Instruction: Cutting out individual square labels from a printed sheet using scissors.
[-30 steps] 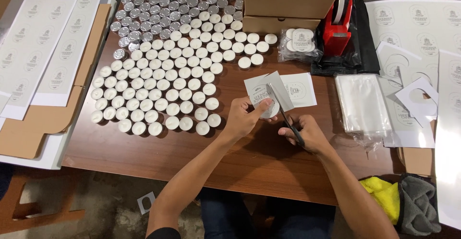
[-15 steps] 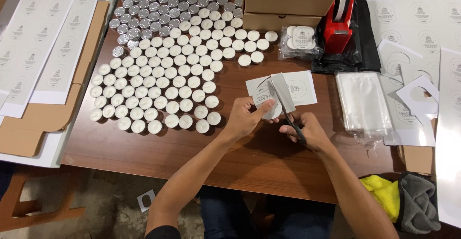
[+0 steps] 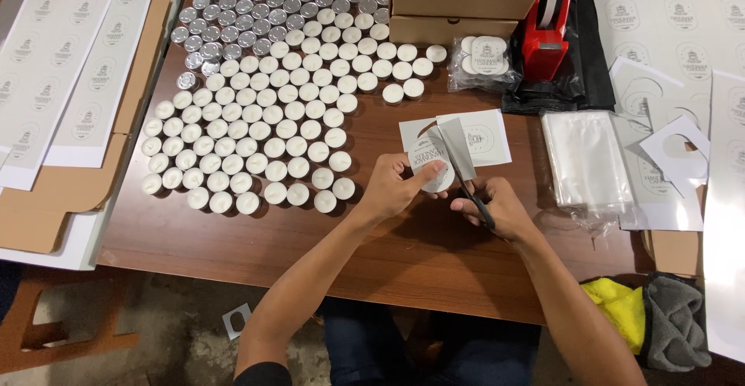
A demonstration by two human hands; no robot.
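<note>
My left hand pinches a printed paper label just above the brown table. My right hand grips black-handled scissors whose blades cut along the label's edge, with an offcut strip standing up beside the blade. A second square label piece lies flat on the table just beyond the hands. Left of my hands, many white tealight candles stand in rows.
Cardboard boxes and a red tape dispenser stand at the back. A bagged set of candles lies by them. Clear plastic bags and cut label sheets lie right; uncut sheets left. Yellow and grey cloths sit bottom right.
The scissors have advanced a little along the label and my left hand has turned the label slightly. The view has shifted a bit downward.
</note>
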